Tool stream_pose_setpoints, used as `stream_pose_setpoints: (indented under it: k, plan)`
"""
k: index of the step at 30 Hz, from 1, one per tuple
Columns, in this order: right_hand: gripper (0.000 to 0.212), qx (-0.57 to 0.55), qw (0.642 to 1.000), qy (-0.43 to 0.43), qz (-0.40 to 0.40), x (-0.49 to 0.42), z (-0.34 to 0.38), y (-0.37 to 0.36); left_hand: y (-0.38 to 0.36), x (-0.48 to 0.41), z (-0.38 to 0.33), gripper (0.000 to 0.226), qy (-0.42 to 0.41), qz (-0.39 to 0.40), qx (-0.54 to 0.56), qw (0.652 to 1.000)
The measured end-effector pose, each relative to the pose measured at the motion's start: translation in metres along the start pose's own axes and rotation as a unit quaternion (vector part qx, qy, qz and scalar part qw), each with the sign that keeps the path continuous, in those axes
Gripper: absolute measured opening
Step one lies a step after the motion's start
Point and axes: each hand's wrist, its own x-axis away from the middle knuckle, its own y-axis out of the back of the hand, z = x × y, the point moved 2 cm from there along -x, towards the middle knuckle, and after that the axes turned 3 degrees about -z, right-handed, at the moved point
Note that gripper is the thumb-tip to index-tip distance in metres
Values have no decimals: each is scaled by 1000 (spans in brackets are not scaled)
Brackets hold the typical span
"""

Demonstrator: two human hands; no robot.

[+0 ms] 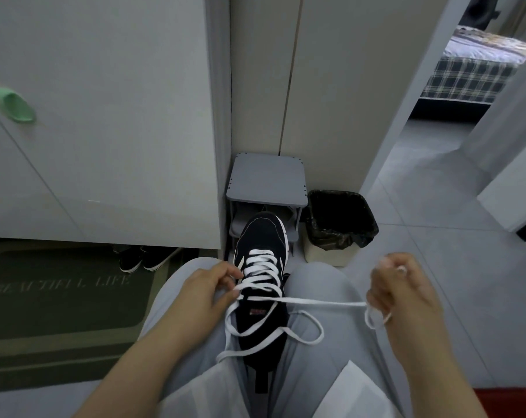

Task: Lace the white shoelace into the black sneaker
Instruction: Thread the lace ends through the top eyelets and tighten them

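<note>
Left hand (202, 287): fingers (225, 277) closed, pinching the white shoelace (316, 303) at the left edge of the eyelet rows, touching the side of the black sneaker (263, 236). Right hand (403, 286): fingers (379, 300) curled closed around the other run of the same lace, held well to the right of the sneaker, with a short loop hanging below the fist. Lace stretched taut and nearly level from the upper eyelets across to the right hand. Slack remainder draped in loose curves over the tongue and heel opening, trailing down onto the left thigh.

Sneaker wedged between two knees in light grey trousers (316, 285), toe pointing away from the wearer, heel toward the body. Lower eyelets already crossed with white lace in several rows; top section near the tongue label not threaded.

Beyond the toe: small grey stool (266, 179) against the wall. Just right of the stool: bin (341, 218) lined with a black bag. Left, on the floor: dark doormat (59, 297) with lettering, and a pair of dark shoes (144, 257) under the cabinet (105, 116) edge. Far right: open doorway showing a bed (472, 67) with plaid bedding.
</note>
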Motion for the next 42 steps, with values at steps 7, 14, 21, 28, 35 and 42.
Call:
stream_pose_setpoints:
  k: [7, 14, 21, 28, 35, 42]
  plan:
    - [21, 528, 806, 141, 225, 17, -37, -59, -1, 8, -6, 31, 41, 30, 176, 983]
    - [25, 561, 775, 69, 284, 12, -29, -51, -5, 11, -8, 32, 6, -21, 39, 999]
    - [15, 256, 956, 77, 118, 4, -20, -40, -7, 12, -13, 35, 5, -76, 1, 997]
    - [33, 364, 916, 35, 165, 2, -31, -24, -6, 20, -25, 50, 24, 7, -122, 992]
    - [29, 404, 893, 101, 170, -4, -16, -2, 8, 26, -12, 41, 10, 94, -166, 982]
    - [26, 351, 915, 91, 177, -1, -15, 2, 22, 15, -10, 13, -57, 30, -133, 989]
